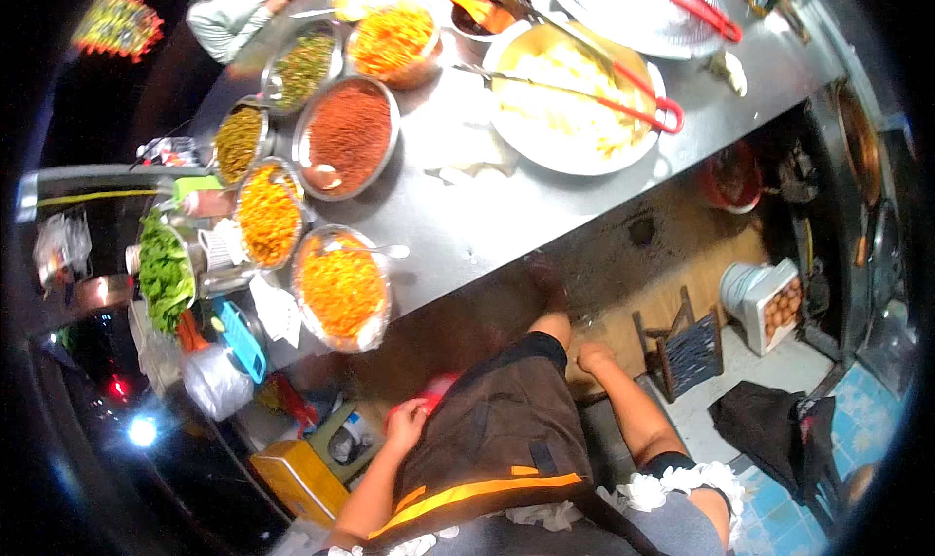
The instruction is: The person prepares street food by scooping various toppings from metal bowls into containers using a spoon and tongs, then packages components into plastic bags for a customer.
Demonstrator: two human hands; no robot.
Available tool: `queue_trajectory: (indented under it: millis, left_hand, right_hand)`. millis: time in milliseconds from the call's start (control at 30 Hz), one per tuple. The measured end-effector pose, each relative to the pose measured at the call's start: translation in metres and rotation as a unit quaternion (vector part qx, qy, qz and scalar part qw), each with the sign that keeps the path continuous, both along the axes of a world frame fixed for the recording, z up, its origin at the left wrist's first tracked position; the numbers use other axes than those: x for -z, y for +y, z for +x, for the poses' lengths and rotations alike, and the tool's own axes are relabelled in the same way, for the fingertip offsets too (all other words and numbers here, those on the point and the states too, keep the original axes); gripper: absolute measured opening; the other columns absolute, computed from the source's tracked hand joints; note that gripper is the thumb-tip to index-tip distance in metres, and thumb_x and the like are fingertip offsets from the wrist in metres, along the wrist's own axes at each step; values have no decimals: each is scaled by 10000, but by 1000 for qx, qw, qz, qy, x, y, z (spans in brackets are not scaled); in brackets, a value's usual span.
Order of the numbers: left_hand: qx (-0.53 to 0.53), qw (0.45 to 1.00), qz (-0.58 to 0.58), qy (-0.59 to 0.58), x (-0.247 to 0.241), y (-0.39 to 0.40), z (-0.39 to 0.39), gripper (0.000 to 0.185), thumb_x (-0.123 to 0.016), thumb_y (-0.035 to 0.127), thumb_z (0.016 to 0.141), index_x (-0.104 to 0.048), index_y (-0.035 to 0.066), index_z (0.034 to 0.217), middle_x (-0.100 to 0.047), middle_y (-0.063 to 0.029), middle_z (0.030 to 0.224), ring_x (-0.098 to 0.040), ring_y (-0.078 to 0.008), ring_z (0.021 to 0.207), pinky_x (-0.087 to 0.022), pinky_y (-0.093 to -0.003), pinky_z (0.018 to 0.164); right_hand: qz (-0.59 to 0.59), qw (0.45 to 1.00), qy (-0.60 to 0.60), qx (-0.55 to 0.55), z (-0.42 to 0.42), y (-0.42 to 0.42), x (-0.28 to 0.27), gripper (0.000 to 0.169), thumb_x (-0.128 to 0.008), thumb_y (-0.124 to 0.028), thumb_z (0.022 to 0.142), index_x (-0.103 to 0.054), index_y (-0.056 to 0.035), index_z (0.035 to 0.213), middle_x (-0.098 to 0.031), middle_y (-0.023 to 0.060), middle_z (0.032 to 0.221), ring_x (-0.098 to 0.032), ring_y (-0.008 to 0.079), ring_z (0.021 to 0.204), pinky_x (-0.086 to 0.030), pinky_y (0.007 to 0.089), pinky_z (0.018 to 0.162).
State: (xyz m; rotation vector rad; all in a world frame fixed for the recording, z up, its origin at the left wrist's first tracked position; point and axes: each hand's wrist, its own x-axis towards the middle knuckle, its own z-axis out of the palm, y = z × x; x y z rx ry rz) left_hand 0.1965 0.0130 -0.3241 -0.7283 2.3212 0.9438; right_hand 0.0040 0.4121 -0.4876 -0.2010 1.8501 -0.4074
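My left hand (407,421) hangs low by the left side of my brown apron (504,417). It is against or just in front of a red item (440,392); whether it grips this is unclear. On the other side, my right hand (595,355) hangs with curled fingers and shows nothing in it, near a small dark wooden chair (690,351). Before me stands a metal counter (453,253). Foods fill its metal bowls: orange shreds (343,289), yellow-orange pieces (269,216) and a red chopped mix (354,132). Red-handled tongs (643,92) lie across a large basin (537,154) of pale food.
Left of the counter are lettuce (164,264), a blue plastic basket (241,340) and a yellow box (299,479). Eggs (781,308) fill a white container at right, beside a black bag (760,417). Another person's sleeve (234,15) shows beyond the counter.
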Motion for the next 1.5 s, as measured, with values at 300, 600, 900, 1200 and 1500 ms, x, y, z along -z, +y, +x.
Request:
queue_trajectory:
  millis: [300,600,900,1200,1500]
  left_hand:
    - [-361,894,214,158,-51,-7,-43,341,-472,265,1018,-570,10,1222,-656,-84,926,-624,-132,747,-495,-266,656]
    - [-590,680,313,303,-97,-28,-151,232,-439,272,995,-489,78,1112,-619,-86,959,-620,-184,720,-519,-327,690]
    - [-633,628,320,319,-92,-17,-157,186,-517,153,903,-465,98,1073,-590,-72,895,-597,-181,626,-508,-322,599]
    - [-693,610,226,312,-109,-2,-174,367,-553,187,912,-467,71,1249,-602,-59,890,-585,-140,635,-511,-292,600]
    - [-661,664,204,285,-101,-10,-174,298,-534,94,895,-465,80,1184,-604,-63,872,-587,-126,624,-493,-253,555]
  right_hand:
    - [-305,699,644,57,-218,-178,-258,421,-611,-19,790,-577,-60,1207,-592,162,1222,-531,363,1164,-445,452,949]
    - [-233,799,551,-61,-298,-182,-223,118,-541,-111,857,-603,-16,887,-584,185,907,-583,381,891,-490,459,751]
    - [-210,811,544,-50,-288,-182,-242,253,-406,-109,923,-599,3,1043,-562,230,978,-555,419,924,-470,492,772]
    - [-115,855,469,-187,-294,-194,-252,461,-461,-49,856,-500,4,1313,-524,193,1131,-538,365,1035,-517,419,821]
    - [-113,879,440,-145,-319,-220,-279,474,-547,-104,829,-530,-38,1298,-537,232,1154,-561,397,1060,-502,460,865]
